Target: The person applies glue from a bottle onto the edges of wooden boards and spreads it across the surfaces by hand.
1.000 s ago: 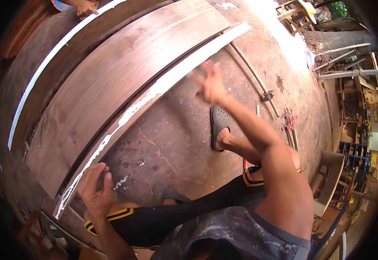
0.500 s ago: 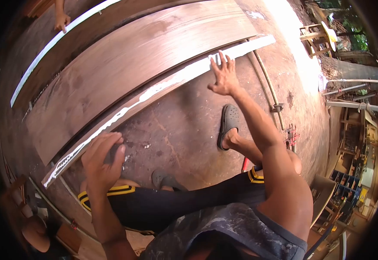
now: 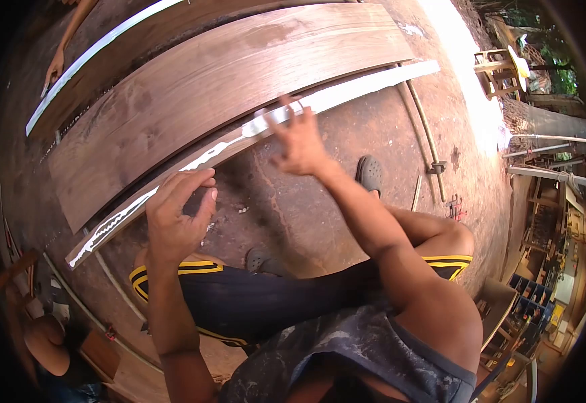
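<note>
A long narrow wooden strip runs diagonally beside a wide brown board. White paste coats its right part broadly, while toward the left the paste lies in a thin, uneven line. My right hand is over the strip's middle with fingers spread, its fingertips at the left end of the broad coating and slightly blurred. Nothing shows in its grasp. My left hand hovers near the strip's left part, fingers slightly curved and thumb apart, holding nothing.
Another person's hand touches a second white-coated edge at the upper left. A metal bar clamp lies under the boards' right end. Sandals, a stool and another person at the lower left are also in view.
My right hand has moved left along the strip, and the broad white coating reaches further left. The other person's hand has moved down and left. My right knee has swung outward.
</note>
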Action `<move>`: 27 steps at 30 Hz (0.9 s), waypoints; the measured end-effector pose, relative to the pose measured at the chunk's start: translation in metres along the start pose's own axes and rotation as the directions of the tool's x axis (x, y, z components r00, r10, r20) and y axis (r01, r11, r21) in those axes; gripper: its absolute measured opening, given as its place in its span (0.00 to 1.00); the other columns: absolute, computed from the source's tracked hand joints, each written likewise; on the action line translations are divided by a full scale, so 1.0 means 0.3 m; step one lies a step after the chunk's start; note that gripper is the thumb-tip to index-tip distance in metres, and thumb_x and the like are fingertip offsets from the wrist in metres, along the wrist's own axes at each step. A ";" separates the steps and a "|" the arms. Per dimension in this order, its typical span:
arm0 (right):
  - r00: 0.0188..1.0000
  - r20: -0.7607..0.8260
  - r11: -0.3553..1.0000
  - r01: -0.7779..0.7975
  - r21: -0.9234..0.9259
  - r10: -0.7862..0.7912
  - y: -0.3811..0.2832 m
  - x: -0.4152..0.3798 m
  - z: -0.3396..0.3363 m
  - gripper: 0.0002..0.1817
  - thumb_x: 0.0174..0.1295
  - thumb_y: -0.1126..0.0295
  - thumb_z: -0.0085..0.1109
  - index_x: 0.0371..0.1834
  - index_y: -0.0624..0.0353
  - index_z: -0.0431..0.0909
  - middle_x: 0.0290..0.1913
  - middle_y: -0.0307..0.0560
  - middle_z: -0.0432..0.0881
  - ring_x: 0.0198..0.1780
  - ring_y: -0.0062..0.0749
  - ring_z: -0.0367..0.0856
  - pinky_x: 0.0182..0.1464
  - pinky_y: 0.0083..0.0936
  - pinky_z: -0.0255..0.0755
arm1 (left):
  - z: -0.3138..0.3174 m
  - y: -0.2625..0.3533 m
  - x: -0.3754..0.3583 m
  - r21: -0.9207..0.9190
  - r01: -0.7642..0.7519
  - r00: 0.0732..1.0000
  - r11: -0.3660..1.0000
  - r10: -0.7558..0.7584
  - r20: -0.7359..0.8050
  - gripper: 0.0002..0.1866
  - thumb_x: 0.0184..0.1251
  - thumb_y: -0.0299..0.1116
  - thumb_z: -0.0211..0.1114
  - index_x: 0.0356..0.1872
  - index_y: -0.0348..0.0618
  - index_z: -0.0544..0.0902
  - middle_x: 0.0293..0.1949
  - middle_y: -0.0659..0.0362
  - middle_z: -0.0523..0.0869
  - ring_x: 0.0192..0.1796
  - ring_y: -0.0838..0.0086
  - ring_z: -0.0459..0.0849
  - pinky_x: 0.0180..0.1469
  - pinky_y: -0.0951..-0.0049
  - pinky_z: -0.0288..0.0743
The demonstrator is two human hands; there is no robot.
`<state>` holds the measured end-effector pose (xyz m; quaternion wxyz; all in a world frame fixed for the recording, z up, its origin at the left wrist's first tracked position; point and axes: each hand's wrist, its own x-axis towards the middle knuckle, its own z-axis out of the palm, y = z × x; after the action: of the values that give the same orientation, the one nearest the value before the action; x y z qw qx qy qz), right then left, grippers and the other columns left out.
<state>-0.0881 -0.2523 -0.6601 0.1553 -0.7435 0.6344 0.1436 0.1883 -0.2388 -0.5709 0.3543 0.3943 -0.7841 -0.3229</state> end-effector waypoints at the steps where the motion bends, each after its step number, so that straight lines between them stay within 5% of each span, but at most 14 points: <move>1: 0.993 -0.034 0.993 -0.112 -0.040 0.111 0.073 -0.017 0.012 0.56 0.60 0.39 0.68 0.88 0.39 0.48 0.88 0.63 0.35 0.87 0.63 0.33 0.84 0.65 0.30 | -0.009 -0.006 -0.006 -0.001 0.000 1.000 1.000 0.000 0.001 0.17 0.56 0.17 0.74 0.49 0.35 0.88 0.40 0.50 0.91 0.43 0.61 0.91 0.49 0.67 0.83; 3: 0.936 -0.144 0.940 -0.333 -0.070 0.321 0.209 -0.035 0.109 0.51 0.64 0.40 0.64 0.88 0.40 0.50 0.88 0.62 0.39 0.88 0.60 0.34 0.84 0.67 0.31 | -0.019 -0.019 -0.019 0.003 0.026 1.000 1.000 -0.026 -0.007 0.17 0.57 0.17 0.73 0.49 0.35 0.88 0.40 0.51 0.92 0.43 0.61 0.91 0.50 0.67 0.83; 6: 0.945 0.018 0.919 -0.313 -0.240 0.327 0.154 -0.045 0.099 0.50 0.67 0.40 0.62 0.88 0.38 0.49 0.88 0.61 0.40 0.88 0.60 0.34 0.84 0.68 0.30 | -0.008 -0.029 -0.018 -0.039 0.045 0.999 0.998 -0.045 -0.001 0.17 0.57 0.17 0.73 0.49 0.35 0.88 0.40 0.51 0.92 0.43 0.61 0.91 0.50 0.67 0.83; 9: 0.994 0.001 0.984 0.104 -0.148 -0.105 -0.086 -0.062 0.124 0.50 0.67 0.41 0.62 0.88 0.36 0.48 0.88 0.63 0.40 0.87 0.65 0.35 0.83 0.70 0.26 | 0.012 -0.034 -0.004 -0.056 0.041 0.999 0.998 -0.040 0.030 0.17 0.58 0.17 0.73 0.49 0.35 0.88 0.39 0.51 0.92 0.43 0.62 0.91 0.50 0.67 0.82; 11: 0.989 0.018 0.989 0.147 -0.029 -0.146 -0.132 -0.074 0.112 0.51 0.66 0.42 0.63 0.88 0.37 0.46 0.88 0.64 0.38 0.87 0.67 0.34 0.83 0.69 0.25 | 0.010 -0.034 0.013 -0.044 0.023 0.999 0.999 -0.021 0.029 0.16 0.58 0.17 0.73 0.49 0.35 0.88 0.39 0.51 0.92 0.43 0.62 0.91 0.49 0.68 0.82; 13: 0.993 -0.016 0.992 -0.117 -0.038 0.116 -0.042 -0.046 0.106 0.53 0.65 0.44 0.62 0.89 0.40 0.43 0.88 0.64 0.33 0.87 0.67 0.34 0.84 0.67 0.25 | 0.003 -0.038 0.003 -0.029 0.027 1.000 0.999 -0.027 0.002 0.16 0.58 0.17 0.73 0.49 0.35 0.88 0.39 0.51 0.91 0.42 0.62 0.91 0.49 0.68 0.82; 15: 0.898 -0.030 0.892 -0.440 -0.100 0.439 0.163 -0.025 0.130 0.55 0.65 0.44 0.62 0.89 0.45 0.41 0.88 0.64 0.33 0.87 0.68 0.35 0.84 0.67 0.26 | -0.019 -0.044 -0.013 -0.073 0.079 0.996 0.994 -0.083 -0.043 0.16 0.59 0.17 0.73 0.49 0.35 0.88 0.38 0.51 0.91 0.41 0.63 0.91 0.47 0.68 0.83; 18: 0.832 -0.097 0.825 -0.555 -0.107 0.547 0.286 -0.005 0.204 0.56 0.66 0.39 0.61 0.89 0.49 0.41 0.88 0.65 0.36 0.87 0.67 0.36 0.84 0.66 0.28 | -0.054 -0.053 -0.036 -0.046 0.076 0.993 0.996 -0.079 -0.082 0.16 0.58 0.17 0.72 0.50 0.34 0.88 0.38 0.51 0.92 0.39 0.64 0.91 0.46 0.70 0.82; 20: 0.902 -0.008 0.876 -0.421 -0.234 0.432 0.137 -0.016 0.141 0.53 0.70 0.36 0.53 0.89 0.49 0.39 0.88 0.63 0.32 0.88 0.59 0.33 0.84 0.63 0.30 | -0.068 -0.059 -0.048 -0.036 0.060 0.992 0.998 -0.064 -0.112 0.17 0.59 0.16 0.73 0.50 0.34 0.88 0.38 0.51 0.91 0.39 0.65 0.91 0.46 0.70 0.82; 24: 0.995 0.096 0.978 0.013 -0.210 0.007 -0.281 0.008 0.120 0.44 0.75 0.58 0.49 0.89 0.48 0.38 0.88 0.60 0.25 0.88 0.59 0.26 0.84 0.64 0.27 | -0.097 -0.061 -0.068 -0.043 0.114 0.983 0.993 -0.119 -0.140 0.16 0.60 0.17 0.72 0.50 0.35 0.88 0.38 0.52 0.91 0.39 0.67 0.90 0.45 0.71 0.82; 26: 0.958 -0.116 0.963 0.256 -0.078 -0.264 -0.424 0.012 0.229 0.40 0.74 0.62 0.47 0.88 0.51 0.46 0.88 0.66 0.34 0.88 0.63 0.36 0.84 0.67 0.30 | -0.105 -0.063 -0.076 0.011 0.056 0.984 0.998 -0.053 -0.168 0.15 0.62 0.17 0.72 0.51 0.35 0.88 0.37 0.53 0.91 0.38 0.68 0.90 0.44 0.72 0.82; 27: 0.941 -0.069 0.943 0.331 -0.025 -0.332 -0.479 -0.022 0.171 0.40 0.74 0.61 0.49 0.88 0.52 0.47 0.88 0.66 0.35 0.87 0.65 0.37 0.84 0.68 0.30 | -0.112 -0.069 -0.079 0.013 0.054 0.984 0.998 -0.051 -0.171 0.15 0.62 0.17 0.72 0.51 0.35 0.88 0.37 0.53 0.91 0.38 0.68 0.90 0.44 0.72 0.82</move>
<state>0.0519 -0.2040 -0.6970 0.1495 -0.8453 0.5045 0.0925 0.2339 -0.2361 -0.5761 0.4079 0.4443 -0.7429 -0.2902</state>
